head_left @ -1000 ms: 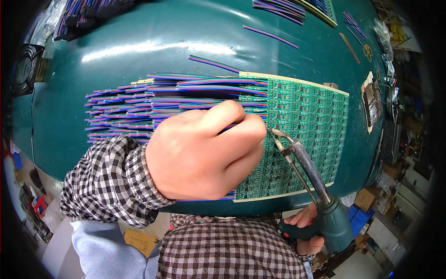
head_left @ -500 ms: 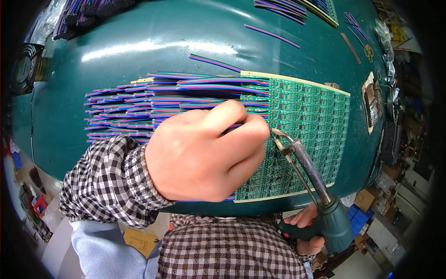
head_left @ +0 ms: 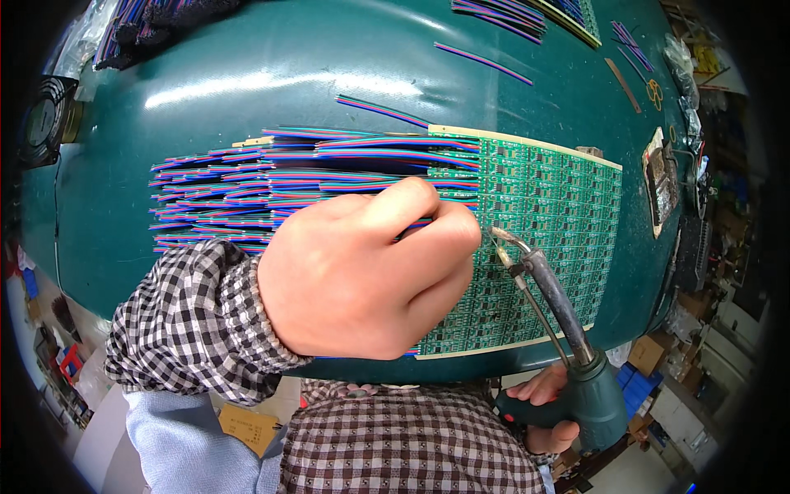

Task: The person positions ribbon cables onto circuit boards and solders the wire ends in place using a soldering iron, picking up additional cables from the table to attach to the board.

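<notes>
From here, the head view shows me the left hand curled together over the wires; I cannot tell what it pinches. The right hand clamps the soldering gun beside the circuit-board panel on the green table.

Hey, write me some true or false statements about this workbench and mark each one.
1. The right hand grips a green-bodied soldering tool. True.
2. The left hand hides part of the wires from view. True.
3. The circuit panel is red. False: it is green with pale edge strips.
4. The left sleeve is plain white. False: it is black-and-white checked.
5. The fan is at the picture's right. False: it is at the left.
</notes>
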### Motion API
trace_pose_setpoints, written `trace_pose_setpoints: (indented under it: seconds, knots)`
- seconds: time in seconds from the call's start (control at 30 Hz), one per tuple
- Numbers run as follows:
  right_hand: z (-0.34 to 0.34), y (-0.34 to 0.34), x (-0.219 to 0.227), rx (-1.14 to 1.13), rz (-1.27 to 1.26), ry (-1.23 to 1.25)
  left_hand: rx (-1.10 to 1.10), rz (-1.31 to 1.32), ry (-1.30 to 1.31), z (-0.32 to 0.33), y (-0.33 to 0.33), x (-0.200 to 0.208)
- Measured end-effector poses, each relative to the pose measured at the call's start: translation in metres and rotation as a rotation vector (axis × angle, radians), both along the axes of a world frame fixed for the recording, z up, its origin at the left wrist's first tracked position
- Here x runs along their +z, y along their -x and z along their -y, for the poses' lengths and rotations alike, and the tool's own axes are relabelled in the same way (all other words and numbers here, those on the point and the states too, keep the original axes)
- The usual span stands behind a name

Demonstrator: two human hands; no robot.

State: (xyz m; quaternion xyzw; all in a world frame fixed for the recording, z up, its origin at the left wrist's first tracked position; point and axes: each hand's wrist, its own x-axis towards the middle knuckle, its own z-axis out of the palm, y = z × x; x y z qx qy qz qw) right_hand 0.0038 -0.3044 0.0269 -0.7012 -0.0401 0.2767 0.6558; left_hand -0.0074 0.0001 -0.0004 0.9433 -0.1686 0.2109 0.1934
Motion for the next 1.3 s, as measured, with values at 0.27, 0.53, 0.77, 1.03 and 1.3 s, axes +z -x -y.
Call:
trace_pose_setpoints:
  seconds: [0.27, 0.53, 0.77, 1.03, 1.3]
  knots:
    - [-0.005, 0.002, -0.004, -0.06, 0.047, -0.023, -0.003, -0.013, -0.016, 0.0, 0.001, 0.001]
    - [-0.013, -0.017, -0.017, -0.1, 0.21, -0.208, -0.005, -0.055, -0.032, 0.0, -0.001, 0.006]
    - [-0.02, -0.045, -0.014, -0.163, 0.187, -0.35, 0.021, -0.083, -0.093, 0.004, 0.0, 0.014]
    - [-0.003, -0.065, -0.016, -0.43, 0.075, -0.499, 0.088, -0.297, 0.177, -0.005, -0.007, 0.083]
    - [-0.008, -0.082, -0.026, -0.428, -0.042, -0.614, 0.171, -0.375, 0.11, -0.057, -0.143, -0.006]
